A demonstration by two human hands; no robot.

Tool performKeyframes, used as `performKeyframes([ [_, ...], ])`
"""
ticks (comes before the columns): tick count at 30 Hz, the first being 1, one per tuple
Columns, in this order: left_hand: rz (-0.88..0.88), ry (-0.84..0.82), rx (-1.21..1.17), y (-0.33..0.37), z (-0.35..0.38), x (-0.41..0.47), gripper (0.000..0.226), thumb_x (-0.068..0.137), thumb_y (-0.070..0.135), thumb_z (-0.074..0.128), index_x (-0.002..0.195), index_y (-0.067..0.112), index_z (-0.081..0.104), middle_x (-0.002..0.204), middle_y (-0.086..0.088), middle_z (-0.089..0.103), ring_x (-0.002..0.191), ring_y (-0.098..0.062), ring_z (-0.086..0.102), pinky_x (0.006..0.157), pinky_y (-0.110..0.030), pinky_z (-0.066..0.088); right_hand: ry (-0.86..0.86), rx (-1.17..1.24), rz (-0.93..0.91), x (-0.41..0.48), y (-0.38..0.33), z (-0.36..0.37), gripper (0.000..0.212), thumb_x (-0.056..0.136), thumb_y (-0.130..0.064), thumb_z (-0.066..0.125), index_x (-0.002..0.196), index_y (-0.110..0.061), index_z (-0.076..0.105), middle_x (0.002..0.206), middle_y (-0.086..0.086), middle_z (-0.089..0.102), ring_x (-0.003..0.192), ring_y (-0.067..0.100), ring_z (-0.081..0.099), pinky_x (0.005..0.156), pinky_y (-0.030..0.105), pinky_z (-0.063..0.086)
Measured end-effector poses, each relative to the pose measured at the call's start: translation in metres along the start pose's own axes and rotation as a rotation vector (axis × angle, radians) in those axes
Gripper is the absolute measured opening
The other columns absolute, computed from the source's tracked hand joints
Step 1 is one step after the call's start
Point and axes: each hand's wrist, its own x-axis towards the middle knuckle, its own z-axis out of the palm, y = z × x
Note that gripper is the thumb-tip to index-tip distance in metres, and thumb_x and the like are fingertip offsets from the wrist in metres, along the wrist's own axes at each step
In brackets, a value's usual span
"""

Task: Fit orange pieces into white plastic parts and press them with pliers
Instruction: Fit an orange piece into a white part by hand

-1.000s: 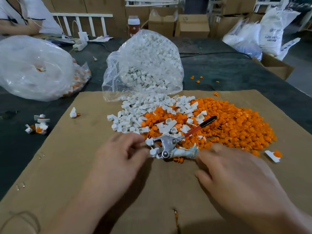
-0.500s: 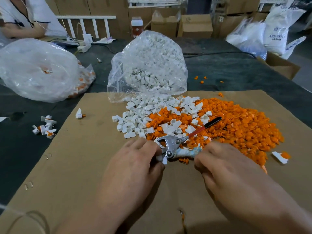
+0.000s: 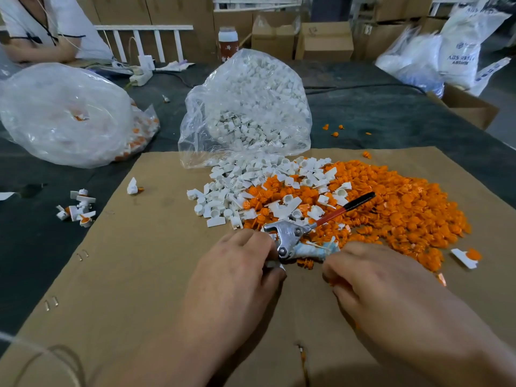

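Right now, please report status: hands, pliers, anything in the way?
Left hand pinches small white plastic part beside the silver metal pliers. Right hand curled near their wrapped handle, hold unclear. Loose orange pieces crowd the pliers.

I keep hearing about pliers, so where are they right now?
Head view, centre: the pliers lie on the cardboard at the near edge of the orange pile, between the left hand and the right hand.
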Motion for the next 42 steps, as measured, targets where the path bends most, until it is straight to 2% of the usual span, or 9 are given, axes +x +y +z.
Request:
performKeyframes([
  [7,-0.17,0.034,-0.297,-0.003,-0.008,-0.002,0.019,0.088,0.047,0.053,0.088,0.032,0.065,0.083,0.017,0.061,0.086,0.001,0.056,0.067,-0.009,0.039,0.026,0.036,0.003,-0.003,0.002,0.002,0.013,0.098,-0.023,0.037,0.096,-0.036,0.039,0.098,-0.014,0.044,0.094,0.008,0.036,0.082,0.026,0.036],
  [9,-0.258,0.005,-0.476,-0.003,-0.01,-0.004,0.018,0.09,0.044,0.055,0.089,0.035,0.07,0.077,0.018,0.064,0.072,0.002,0.06,0.06,-0.006,0.04,0.074,0.081,-0.002,-0.001,0.002,0.002,0.013,0.096,-0.025,0.04,0.094,-0.038,0.037,0.093,-0.015,0.043,0.091,0.007,0.037,0.079,0.024,0.036],
  [11,-0.399,-0.049,-0.815,0.001,-0.01,-0.004,0.015,0.092,0.04,0.061,0.093,0.033,0.074,0.066,0.009,0.064,0.056,-0.005,0.058,0.057,-0.016,0.045,0.163,0.192,0.025,0.001,0.002,0.001,0.012,0.093,-0.029,0.041,0.093,-0.041,0.041,0.089,-0.017,0.046,0.089,0.004,0.043,0.072,0.021,0.037],
  [13,-0.541,-0.112,-1.212,0.005,-0.011,-0.002,0.022,0.078,0.035,0.074,0.094,0.02,0.078,0.066,-0.005,0.063,0.055,-0.014,0.057,0.055,-0.029,0.049,0.281,0.354,0.063,0.002,0.003,0.001,0.014,0.091,-0.033,0.043,0.096,-0.043,0.05,0.089,-0.02,0.052,0.086,0.001,0.051,0.067,0.019,0.043],
  [16,-0.641,-0.157,-1.572,0.006,-0.013,0.002,0.029,0.062,0.017,0.078,0.088,0.006,0.079,0.075,-0.015,0.067,0.061,-0.017,0.066,0.055,-0.023,0.057,0.31,0.793,0.138,0.006,0.002,0.005,0.023,0.093,-0.02,0.057,0.095,-0.041,0.064,0.081,-0.01,0.064,0.064,0.008,0.064,0.055,0.023,0.054],
  [20,-0.677,-0.226,-1.711,0.009,-0.018,0.002,0.028,0.061,-0.001,0.074,0.088,0.001,0.078,0.085,-0.023,0.071,0.071,-0.024,0.072,0.06,-0.025,0.06,0.162,1.442,0.218,0.011,-0.002,0.008,0.025,0.086,-0.004,0.066,0.091,-0.027,0.074,0.079,0.01,0.073,0.072,0.023,0.072,0.064,0.032,0.059],
  [25,-0.718,-0.188,-1.761,0.01,-0.02,0.003,0.032,0.058,-0.002,0.074,0.09,0.001,0.078,0.092,-0.025,0.072,0.075,-0.027,0.075,0.06,-0.026,0.061,0.055,1.813,0.239,0.016,0.004,0.012,0.019,0.069,-0.012,0.076,0.088,-0.011,0.074,0.093,0.023,0.072,0.09,0.035,0.072,0.078,0.035,0.06],
  [34,-0.701,-0.259,-1.682,0.018,-0.019,0.003,0.02,0.069,0.025,0.074,0.075,0.006,0.077,0.076,-0.019,0.072,0.056,-0.016,0.068,0.046,-0.021,0.055,0.121,1.647,0.091,0.016,0.002,0.018,0.013,0.081,-0.022,0.071,0.094,-0.02,0.071,0.081,0.014,0.07,0.071,0.027,0.067,0.066,0.034,0.054],
  [42,-0.69,-0.271,-1.749,0.015,-0.015,0.001,0.021,0.077,0.019,0.07,0.088,0.003,0.078,0.078,-0.021,0.071,0.059,-0.02,0.07,0.048,-0.024,0.057,0.306,1.196,0.027,0.008,-0.007,0.019,0.013,0.083,-0.03,0.067,0.095,-0.034,0.07,0.085,-0.004,0.07,0.073,0.015,0.068,0.064,0.034,0.06],
])
